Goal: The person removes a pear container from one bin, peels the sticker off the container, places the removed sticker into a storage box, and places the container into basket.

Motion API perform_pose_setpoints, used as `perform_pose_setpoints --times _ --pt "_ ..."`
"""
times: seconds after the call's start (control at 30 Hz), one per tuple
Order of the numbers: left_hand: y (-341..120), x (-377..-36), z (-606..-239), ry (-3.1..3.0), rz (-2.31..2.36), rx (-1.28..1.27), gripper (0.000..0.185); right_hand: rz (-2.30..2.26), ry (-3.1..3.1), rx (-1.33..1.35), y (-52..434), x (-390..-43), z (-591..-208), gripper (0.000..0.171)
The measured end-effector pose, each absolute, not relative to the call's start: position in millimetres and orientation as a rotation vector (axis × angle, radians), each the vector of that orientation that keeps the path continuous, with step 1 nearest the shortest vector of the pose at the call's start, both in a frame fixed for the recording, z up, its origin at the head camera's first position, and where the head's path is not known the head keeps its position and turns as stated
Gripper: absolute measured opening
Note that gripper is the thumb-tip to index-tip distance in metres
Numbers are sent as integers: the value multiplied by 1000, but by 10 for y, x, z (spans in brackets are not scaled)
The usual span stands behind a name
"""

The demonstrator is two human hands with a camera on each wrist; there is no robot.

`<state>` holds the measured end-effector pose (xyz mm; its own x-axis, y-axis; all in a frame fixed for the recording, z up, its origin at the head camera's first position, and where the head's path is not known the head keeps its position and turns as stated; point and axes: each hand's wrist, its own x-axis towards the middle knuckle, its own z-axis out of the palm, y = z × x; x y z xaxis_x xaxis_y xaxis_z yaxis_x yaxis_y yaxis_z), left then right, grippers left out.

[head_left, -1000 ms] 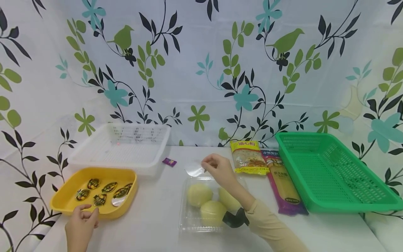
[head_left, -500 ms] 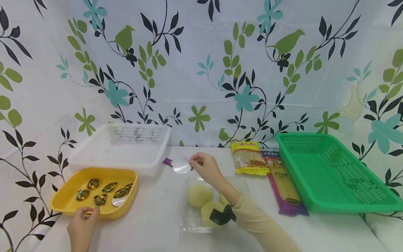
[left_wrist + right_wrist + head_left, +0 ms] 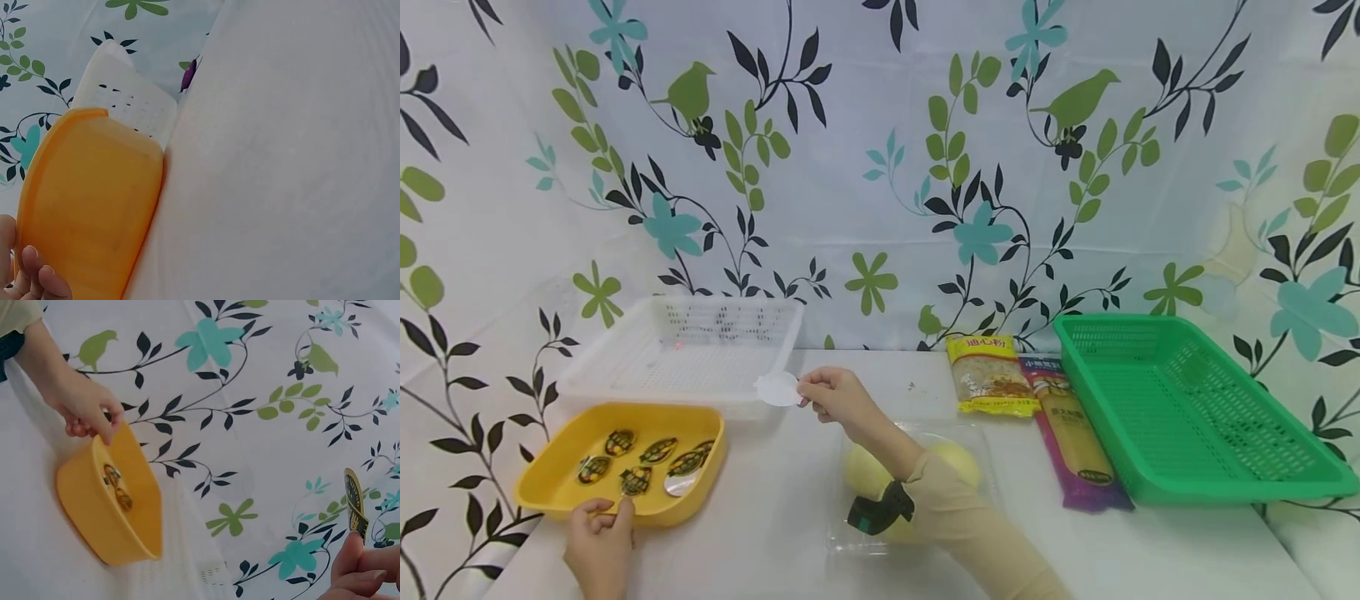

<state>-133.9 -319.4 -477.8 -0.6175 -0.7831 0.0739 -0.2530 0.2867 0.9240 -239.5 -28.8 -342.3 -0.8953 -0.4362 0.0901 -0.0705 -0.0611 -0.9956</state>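
Observation:
My right hand (image 3: 827, 393) pinches a small round sticker (image 3: 777, 388) above the table, beside the near right corner of the white basket (image 3: 685, 350). In the right wrist view the sticker (image 3: 356, 506) shows a black and gold printed face, held by my fingertips (image 3: 350, 562). My left hand (image 3: 601, 533) grips the near rim of the yellow tray (image 3: 550, 475), thumb over the edge. Several such stickers (image 3: 640, 462) lie in the tray. The left wrist view shows the tray's outer wall (image 3: 87, 200) and my fingers (image 3: 31, 275) on it.
A clear plastic box (image 3: 850, 533) with yellow round fruits (image 3: 955, 458) sits under my right forearm. Two food packets (image 3: 992, 375) (image 3: 1075, 433) lie beside the green basket (image 3: 1195, 408) at right. A leaf-patterned cloth hangs behind.
My right hand has carried the sticker leftward from above the clear box to the white basket's corner. The left hand has stayed on the tray rim.

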Motion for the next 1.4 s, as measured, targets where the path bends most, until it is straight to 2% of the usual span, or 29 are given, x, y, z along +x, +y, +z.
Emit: perform_pose_setpoints --times 0.17,0.43,0.6,1.0,1.4 --pt "-3186 -1324 -4805 -1917 -1440 920 19 -2059 1935 -469 -440 -2426 -3498 12" --pt "-3225 -1263 -4772 -1743 -1600 875 20 -1987 1939 -385 -953 -2357 -3674 8" --pt "-3215 -1259 -4756 -1734 -1587 874 21 -1902 1960 -412 -1186 -2302 -3750 10" --pt "-3203 -1259 -4741 -1744 -1613 940 21 -1690 2057 -354 -1383 -2246 -3920 11" --pt "-3201 -1329 -4830 -1674 -1677 826 21 -1760 1887 -408 -1587 -2192 -4090 18"
